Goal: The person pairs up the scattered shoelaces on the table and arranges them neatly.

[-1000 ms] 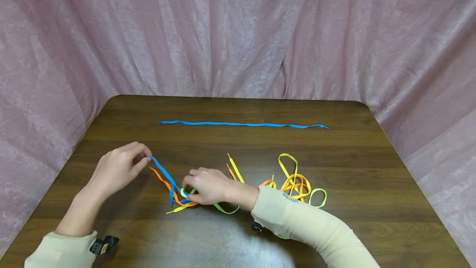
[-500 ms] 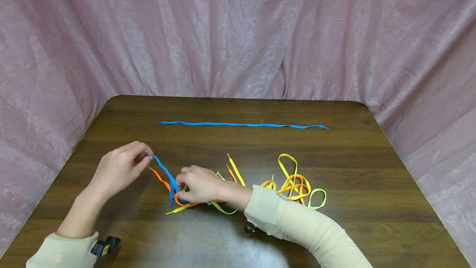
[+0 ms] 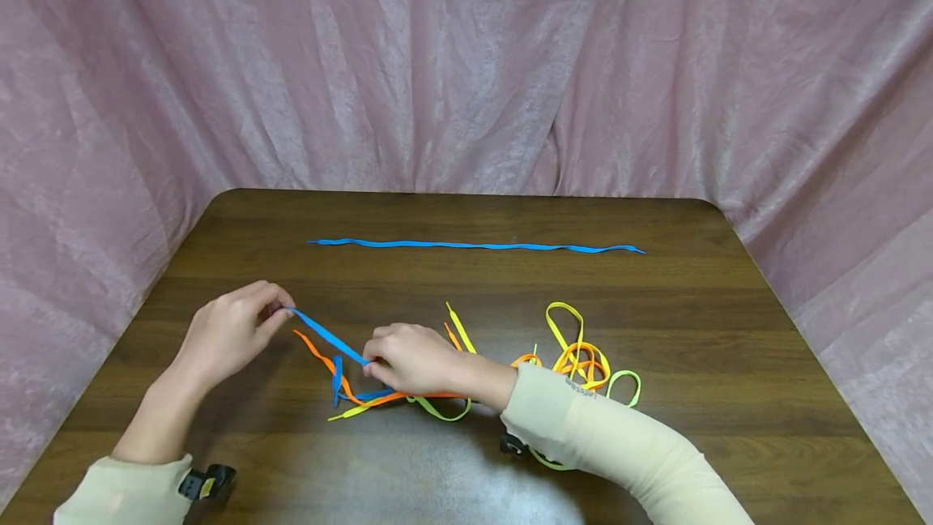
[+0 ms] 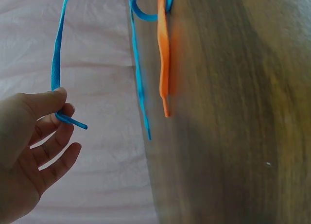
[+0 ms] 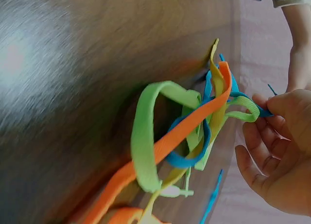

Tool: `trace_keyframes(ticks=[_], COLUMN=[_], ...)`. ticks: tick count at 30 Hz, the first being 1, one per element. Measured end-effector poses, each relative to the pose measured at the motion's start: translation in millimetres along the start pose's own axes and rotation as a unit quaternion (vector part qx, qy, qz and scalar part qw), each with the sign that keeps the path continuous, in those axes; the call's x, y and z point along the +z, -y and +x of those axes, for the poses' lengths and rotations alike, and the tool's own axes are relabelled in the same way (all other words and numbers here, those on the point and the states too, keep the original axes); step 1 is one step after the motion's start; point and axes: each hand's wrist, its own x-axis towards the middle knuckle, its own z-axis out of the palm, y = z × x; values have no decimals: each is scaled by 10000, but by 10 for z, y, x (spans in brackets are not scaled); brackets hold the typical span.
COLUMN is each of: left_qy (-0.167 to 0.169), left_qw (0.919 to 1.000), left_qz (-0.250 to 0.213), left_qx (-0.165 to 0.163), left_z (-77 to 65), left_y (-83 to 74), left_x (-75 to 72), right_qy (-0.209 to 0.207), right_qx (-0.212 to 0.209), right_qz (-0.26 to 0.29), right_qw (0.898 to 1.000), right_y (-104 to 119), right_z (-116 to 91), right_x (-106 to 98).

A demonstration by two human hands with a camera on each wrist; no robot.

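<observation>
A blue shoelace stretches nearly straight between both hands in the head view. My left hand pinches it close to its end; the tip pokes out past the thumb in the left wrist view. At the tangle's left side, my right hand pinches the same lace between thumb and fingers. A green lace loop lies right by those fingertips in the right wrist view. Orange, yellow and green laces cross with the blue one under and beside the right hand, which hides part of the tangle.
Another blue shoelace lies straight across the far part of the brown table. Looped yellow and orange laces lie to the right, partly behind the sleeve. A pink curtain hangs beyond the table.
My right hand shifted left, then back right, and now pinches the blue shoelace, which has gone from slack to nearly straight. The left hand has barely moved.
</observation>
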Motion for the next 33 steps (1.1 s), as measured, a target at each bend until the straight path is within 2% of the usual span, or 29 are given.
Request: trace_keyframes(ticks=[7, 12, 19, 33], left_qy=[172, 214, 170, -55], left_qw=[9995, 9993, 9994, 9992], left_qz=[-76, -96, -84, -31], left_qx=[-239, -295, -278, -395], left_z=[-54, -71, -70, -83], left_y=[95, 132, 171, 256], left_x=[39, 55, 64, 64], right_qy=[-2, -45, -51, -364], right_qx=[9, 1, -50, 102], right_qz=[150, -53, -156, -34], right_qw=[9999, 10000, 9999, 9993], right_y=[-97, -178, -282, -547], right_z=[-126, -199, -332, -632], right_x=[-97, -172, -258, -444])
